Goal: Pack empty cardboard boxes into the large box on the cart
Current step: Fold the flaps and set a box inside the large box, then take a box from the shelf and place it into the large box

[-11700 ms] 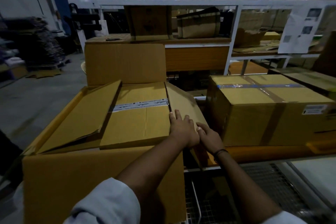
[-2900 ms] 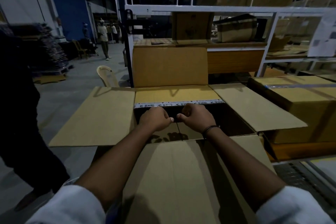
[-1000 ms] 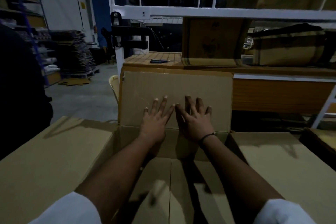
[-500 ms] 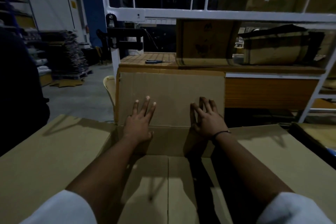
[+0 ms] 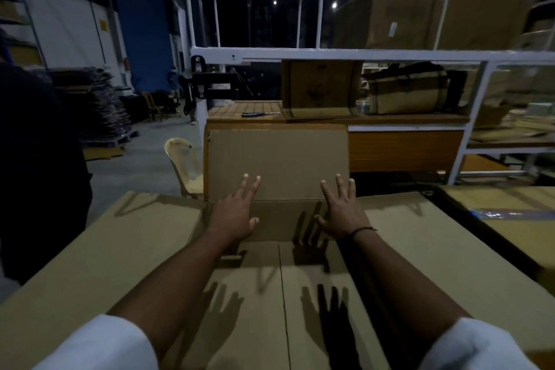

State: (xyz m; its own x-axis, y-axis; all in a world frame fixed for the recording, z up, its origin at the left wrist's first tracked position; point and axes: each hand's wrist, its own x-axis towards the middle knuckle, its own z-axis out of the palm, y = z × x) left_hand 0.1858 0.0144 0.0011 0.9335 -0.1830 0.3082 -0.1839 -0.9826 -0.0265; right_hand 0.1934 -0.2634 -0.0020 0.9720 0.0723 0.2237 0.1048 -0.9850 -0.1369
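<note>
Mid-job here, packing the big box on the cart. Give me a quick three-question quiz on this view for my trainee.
1. True or false: the far flap of the large box stands upright.
2. Which wrist wears the dark band? A) left B) right C) both
3. Fill in: the left hand and right hand have fingers ____ and hold nothing.
Key: 1 true; 2 B; 3 spread.
</note>
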